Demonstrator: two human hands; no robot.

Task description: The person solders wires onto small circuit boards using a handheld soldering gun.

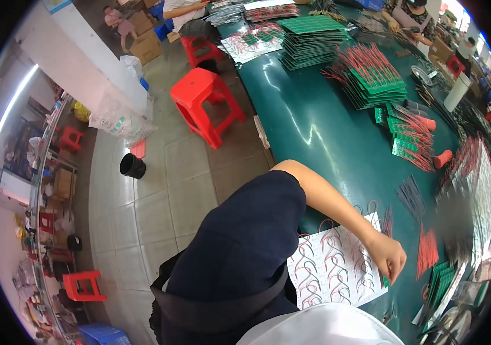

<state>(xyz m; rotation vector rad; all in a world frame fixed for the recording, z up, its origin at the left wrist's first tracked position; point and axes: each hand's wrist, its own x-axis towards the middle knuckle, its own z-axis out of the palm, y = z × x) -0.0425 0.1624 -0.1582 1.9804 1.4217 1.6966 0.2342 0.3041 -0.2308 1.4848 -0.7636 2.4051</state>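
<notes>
The white sheet (337, 267) of looped red wires lies on the green table (314, 132) at its near edge — light and floppy, probably best lifted by an edge. The left hand (388, 257) rests on it, fingers curled, gripping nothing I can make out; the right hand is out of sight.

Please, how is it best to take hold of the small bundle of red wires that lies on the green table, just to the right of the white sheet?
Probably pinch the bundle of red wires across its middle, coming straight down from above. It lies flat on the green table with its strands side by side, so a grip across them should keep them together. The nearest hand rests just left of it, on the white sheet.
</notes>
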